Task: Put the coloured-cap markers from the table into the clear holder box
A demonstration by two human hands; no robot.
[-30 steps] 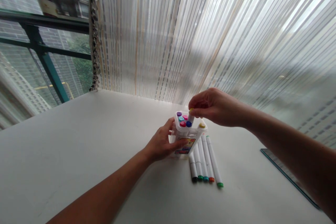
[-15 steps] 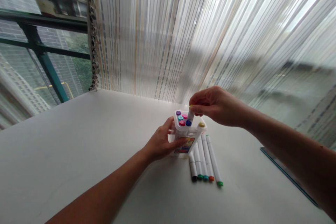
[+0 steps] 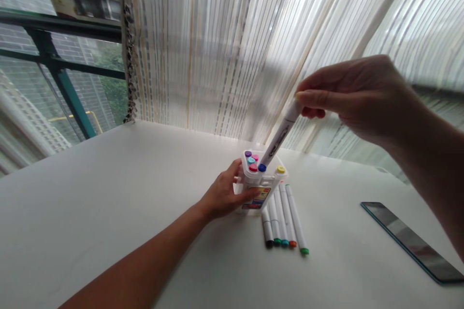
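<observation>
Held mkr [image 3: 279, 136] diag., top twd rt.

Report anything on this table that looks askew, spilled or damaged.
I see no spill or damage. Slightly askew: the rightmost loose marker; its green end juts past those of the four markers beside it.

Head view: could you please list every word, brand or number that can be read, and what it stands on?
No text here reads clearly.
Marker in the right hand: dark lettering along the barrel, too small and blurred.
Label on the clear container: printing too small, partly covered by the left hand.
</observation>
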